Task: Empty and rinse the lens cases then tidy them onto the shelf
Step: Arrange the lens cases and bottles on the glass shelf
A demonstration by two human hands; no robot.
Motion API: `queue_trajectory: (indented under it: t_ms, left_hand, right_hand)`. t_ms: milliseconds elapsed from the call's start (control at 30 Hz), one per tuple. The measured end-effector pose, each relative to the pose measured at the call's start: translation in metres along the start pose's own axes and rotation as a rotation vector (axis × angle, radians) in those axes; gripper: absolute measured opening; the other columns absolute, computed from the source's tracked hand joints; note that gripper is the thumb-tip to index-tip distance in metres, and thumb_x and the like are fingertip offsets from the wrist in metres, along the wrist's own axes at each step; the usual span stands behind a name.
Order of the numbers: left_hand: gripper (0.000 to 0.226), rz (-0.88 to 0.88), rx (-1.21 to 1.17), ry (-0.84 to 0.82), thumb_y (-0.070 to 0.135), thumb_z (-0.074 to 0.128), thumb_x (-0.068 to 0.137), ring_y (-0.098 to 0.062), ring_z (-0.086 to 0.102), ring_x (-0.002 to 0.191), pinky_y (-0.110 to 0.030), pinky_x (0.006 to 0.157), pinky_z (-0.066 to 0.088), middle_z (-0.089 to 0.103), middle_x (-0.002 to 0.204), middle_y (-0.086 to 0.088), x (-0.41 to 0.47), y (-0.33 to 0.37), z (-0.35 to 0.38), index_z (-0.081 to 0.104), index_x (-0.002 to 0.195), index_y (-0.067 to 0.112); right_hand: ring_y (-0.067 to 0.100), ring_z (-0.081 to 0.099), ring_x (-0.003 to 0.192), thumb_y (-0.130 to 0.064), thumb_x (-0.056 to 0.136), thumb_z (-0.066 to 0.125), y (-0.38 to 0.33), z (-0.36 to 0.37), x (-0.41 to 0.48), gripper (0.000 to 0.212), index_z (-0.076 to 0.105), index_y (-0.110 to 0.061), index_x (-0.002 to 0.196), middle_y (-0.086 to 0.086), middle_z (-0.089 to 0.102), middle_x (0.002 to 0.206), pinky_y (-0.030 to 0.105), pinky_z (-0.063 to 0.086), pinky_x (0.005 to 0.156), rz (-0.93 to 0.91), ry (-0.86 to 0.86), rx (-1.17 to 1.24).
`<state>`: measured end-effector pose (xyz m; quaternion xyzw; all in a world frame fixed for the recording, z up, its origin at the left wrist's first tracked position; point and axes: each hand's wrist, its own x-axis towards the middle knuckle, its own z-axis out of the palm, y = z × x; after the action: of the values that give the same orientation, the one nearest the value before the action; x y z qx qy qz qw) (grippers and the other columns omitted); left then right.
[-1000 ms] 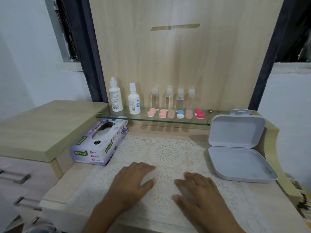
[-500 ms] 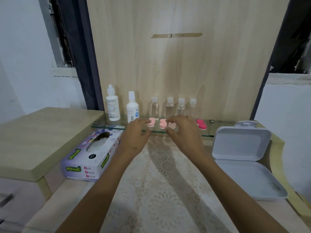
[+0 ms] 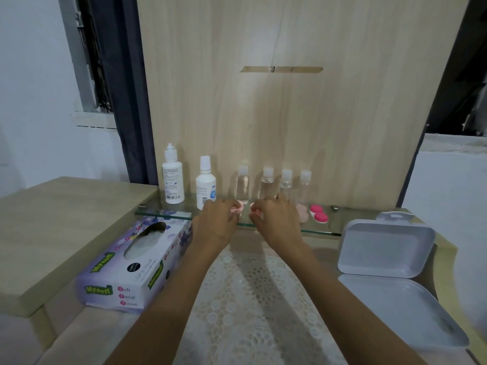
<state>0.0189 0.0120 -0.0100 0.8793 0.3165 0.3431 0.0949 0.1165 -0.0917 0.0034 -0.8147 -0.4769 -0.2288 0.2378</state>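
Pink lens cases [image 3: 319, 213] lie on glass shelf [image 3: 163, 215].

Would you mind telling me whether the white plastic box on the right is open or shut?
Open: the white plastic box has its lid swung up behind the base, and the inside looks bare.

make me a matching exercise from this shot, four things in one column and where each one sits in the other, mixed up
Things:
1. tissue box
2. white hinged box
3. bright pink lens case
4. tallest white bottle

Places:
a. open, right side of the table
b. far left end of the glass shelf
c. lying left of the lace mat
d. on the shelf, right of both hands

Pairs: 1-c, 2-a, 3-d, 4-b
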Motion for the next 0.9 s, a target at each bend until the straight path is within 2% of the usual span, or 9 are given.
queue_trajectory:
  t_ms: [133,333,467,567,633,767,900]
  left_hand:
    - [0.026,-0.007,-0.025,0.023,0.031,0.055,0.092,-0.018,0.056,0.105,-0.036,0.073,0.051,0.065,0.113,0.006,0.0,-0.002,0.003,0.063,0.116,0.032]
    - [0.024,-0.004,-0.048,0.025,0.03,0.055,0.091,-0.018,0.056,0.103,-0.039,0.074,0.052,0.065,0.111,0.005,-0.002,-0.002,0.003,0.063,0.114,0.03]
    - [0.033,0.012,0.001,0.008,0.033,0.053,0.092,-0.019,0.05,0.113,-0.034,0.077,0.047,0.056,0.124,0.003,-0.005,0.001,0.002,0.055,0.124,0.026]
    - [0.036,0.067,0.112,0.06,0.036,0.052,0.091,-0.02,0.046,0.111,-0.034,0.076,0.043,0.053,0.123,0.0,-0.007,0.003,0.001,0.054,0.124,0.022]
    - [0.035,0.131,0.145,0.089,0.04,0.052,0.09,-0.02,0.047,0.108,-0.035,0.082,0.038,0.056,0.12,0.001,-0.006,0.005,0.003,0.059,0.12,0.024]
    - [0.036,0.195,0.123,0.057,0.049,0.048,0.092,-0.014,0.047,0.11,-0.033,0.087,0.031,0.06,0.119,0.009,-0.005,0.015,0.007,0.06,0.12,0.031]
    - [0.034,0.198,0.122,0.019,0.047,0.049,0.092,-0.013,0.044,0.113,-0.031,0.088,0.025,0.058,0.123,0.012,-0.007,0.024,0.009,0.058,0.123,0.034]
  right_hand:
    - [0.019,0.05,0.104,-0.029,0.091,0.056,0.001,0.002,-0.001,0.018,0.071,-0.022,0.099,-0.002,0.068,0.102,0.031,0.034,0.08,0.006,0.024,0.039]
    - [0.018,0.051,0.099,-0.031,0.09,0.057,0.002,0.004,-0.004,0.018,0.07,-0.025,0.1,-0.005,0.069,0.099,0.031,0.032,0.08,0.009,0.048,0.062]
    - [0.022,0.053,0.099,-0.034,0.083,0.058,0.007,0.003,-0.006,0.033,0.065,-0.022,0.113,-0.001,0.066,0.102,0.036,0.038,0.081,0.014,0.113,0.127]
    - [0.025,0.053,0.098,-0.038,0.077,0.047,0.02,-0.003,-0.007,0.043,0.065,-0.016,0.109,0.003,0.064,0.102,0.039,0.04,0.081,0.093,0.149,0.136]
    - [0.024,0.051,0.097,-0.036,0.076,0.046,0.029,-0.008,-0.008,0.04,0.068,-0.017,0.104,0.002,0.066,0.1,0.039,0.038,0.081,0.108,0.13,0.115]
    - [0.022,0.051,0.094,-0.033,0.084,0.06,0.037,-0.007,-0.013,0.026,0.072,-0.02,0.104,-0.001,0.07,0.098,0.037,0.034,0.08,0.055,0.105,0.043]
    - [0.024,0.052,0.086,-0.033,0.086,0.06,0.037,-0.002,-0.012,0.022,0.073,-0.019,0.097,0.002,0.071,0.091,0.037,0.035,0.074,-0.003,0.124,-0.044]
